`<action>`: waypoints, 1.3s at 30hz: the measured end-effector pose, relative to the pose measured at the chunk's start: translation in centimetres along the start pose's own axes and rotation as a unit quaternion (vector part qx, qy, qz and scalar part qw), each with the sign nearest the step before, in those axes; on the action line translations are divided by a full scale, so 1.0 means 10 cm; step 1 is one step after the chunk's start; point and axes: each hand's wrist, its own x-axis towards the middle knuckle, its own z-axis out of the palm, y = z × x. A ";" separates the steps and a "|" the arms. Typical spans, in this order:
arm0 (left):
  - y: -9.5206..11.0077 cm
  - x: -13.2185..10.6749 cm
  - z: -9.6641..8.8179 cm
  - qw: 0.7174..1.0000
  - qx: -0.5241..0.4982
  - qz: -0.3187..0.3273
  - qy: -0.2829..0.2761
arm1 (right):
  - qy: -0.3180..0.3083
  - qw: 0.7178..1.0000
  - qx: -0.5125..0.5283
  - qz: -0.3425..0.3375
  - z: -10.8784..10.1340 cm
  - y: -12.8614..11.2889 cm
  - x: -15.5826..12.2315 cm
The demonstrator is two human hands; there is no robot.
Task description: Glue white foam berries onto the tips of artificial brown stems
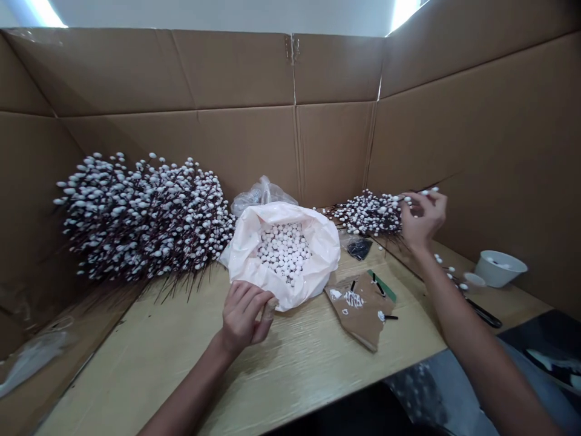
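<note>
My left hand (245, 315) rests on the wooden table (181, 363) at the near rim of a pale pink plastic bag (324, 242), fingers curled and pinched together on something I cannot make out. The bag holds several small white buds (285, 248). My right hand (421, 218) is raised at the right, fingers pinched on a thin twig dotted with white buds (420, 195). It hovers over a small pile of such budded branches (367, 213) lying by the cardboard wall.
A large heap of budded branches (145, 215) fills the left. A cardboard scrap with white glue dabs (361, 306), a white bowl (499, 267), a small white cup (474, 280), a clear bag (262, 194) and cardboard walls (476, 151) surround the table.
</note>
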 end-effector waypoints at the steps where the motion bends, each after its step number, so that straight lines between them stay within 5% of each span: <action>1: 0.00 0.00 0.00 1.000 0.000 0.000 -0.002 | 0.040 0.998 0.048 0.003 -0.03 -0.10 0.03; 3: 0.01 -0.01 0.01 1.000 -0.006 -0.008 -0.004 | 0.062 0.988 0.136 0.043 -0.10 -0.36 0.08; 5: 0.02 -0.03 0.04 0.999 -0.018 -0.026 -0.009 | -0.014 0.957 0.262 0.121 -0.19 -0.69 0.10; 10: 0.08 -0.09 0.11 0.983 -0.096 -0.140 -0.063 | -0.319 0.767 0.449 0.329 -0.41 -1.52 0.03; 14: 0.13 -0.09 0.14 0.891 -0.292 -0.317 -0.140 | -0.453 0.623 0.479 0.421 -0.41 -1.90 -0.15; 17: 0.13 -0.07 0.15 0.789 -0.425 -0.409 -0.172 | -0.476 0.568 0.469 0.480 -0.30 -2.05 -0.32; 21: 0.11 -0.08 0.18 0.696 -0.509 -0.467 -0.193 | -0.472 0.561 0.434 0.524 -0.08 -2.14 -0.51; 28: 0.12 -0.17 0.30 0.700 -0.475 -0.508 -0.163 | -0.512 0.526 0.414 0.539 0.11 -2.11 -0.61; 32: 0.14 -0.23 0.36 0.696 -0.465 -0.531 -0.132 | -0.590 0.500 0.415 0.480 0.04 -1.97 -0.50; 36: 0.17 -0.26 0.38 0.692 -0.454 -0.553 -0.097 | -0.605 0.572 0.421 0.360 -0.01 -1.63 -0.28; 39: 0.19 -0.27 0.39 0.688 -0.450 -0.563 -0.080 | -0.541 0.627 0.423 0.367 0.03 -1.23 -0.15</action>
